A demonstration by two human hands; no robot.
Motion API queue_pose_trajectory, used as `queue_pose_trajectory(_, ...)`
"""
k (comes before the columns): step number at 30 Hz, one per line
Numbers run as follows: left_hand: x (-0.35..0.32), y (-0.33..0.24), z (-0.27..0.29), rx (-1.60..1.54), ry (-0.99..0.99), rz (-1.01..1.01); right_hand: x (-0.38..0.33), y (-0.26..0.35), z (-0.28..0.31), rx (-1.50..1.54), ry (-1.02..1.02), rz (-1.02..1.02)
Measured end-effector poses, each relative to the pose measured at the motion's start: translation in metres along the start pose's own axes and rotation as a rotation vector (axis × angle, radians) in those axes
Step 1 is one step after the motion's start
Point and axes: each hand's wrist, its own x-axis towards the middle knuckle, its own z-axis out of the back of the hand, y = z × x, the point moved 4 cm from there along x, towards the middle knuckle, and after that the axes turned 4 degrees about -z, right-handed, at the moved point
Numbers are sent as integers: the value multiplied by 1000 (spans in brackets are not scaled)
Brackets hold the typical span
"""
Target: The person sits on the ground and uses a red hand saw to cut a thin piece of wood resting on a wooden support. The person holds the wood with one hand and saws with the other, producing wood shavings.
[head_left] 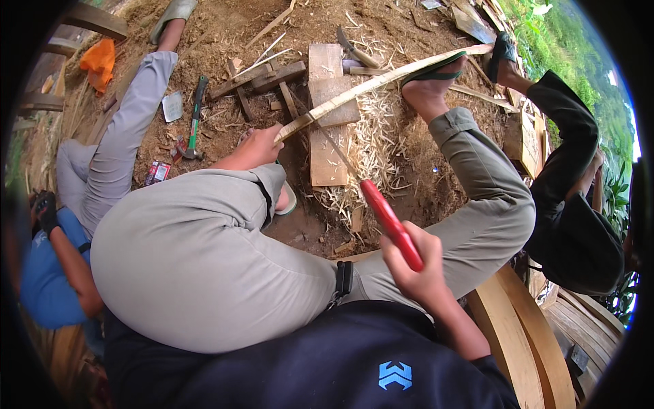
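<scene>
My right hand [415,262] is closed around the red handle of a saw [392,221]. Its thin blade shows nearly edge-on and crosses a long, pale wooden strip [368,86] close to the strip's near end; the teeth cannot be made out. My left hand [261,144] grips that near end, its fingers partly hidden. Toward the upper right the strip runs under or against my sandalled right foot [436,71]. Beneath the blade and strip lie stacked wooden blocks [329,153] on the ground.
Wood shavings [381,146] cover the dirt around the blocks. A green-and-black-handled hammer [195,119] lies to the left, near a small red packet [157,173]. A curved blade tool [355,49] is beyond. One person in blue [51,273] sits left, another in black [575,238] right.
</scene>
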Motion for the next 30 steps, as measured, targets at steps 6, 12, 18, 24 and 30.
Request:
queue_pose_trajectory(6, 2, 15, -6, 1, -15, 14, -10, 19, 42, 156, -70, -104)
queue_pose_trajectory(12, 0, 9, -9, 101, -75, -73, 1, 15, 6, 18, -57, 11)
queue_pose_trajectory(18, 0, 18, -6, 27, -29, -1, -5, 24, 24, 58, -12, -19)
queue_pose_trajectory(24, 7, 10, -10, 55, -10, -46, -2, -19, -10, 18, -50, 46)
queue_pose_trajectory(30, -2, 10, 0, 57, -67, -45, 1, 22, 18, 20, -18, 59)
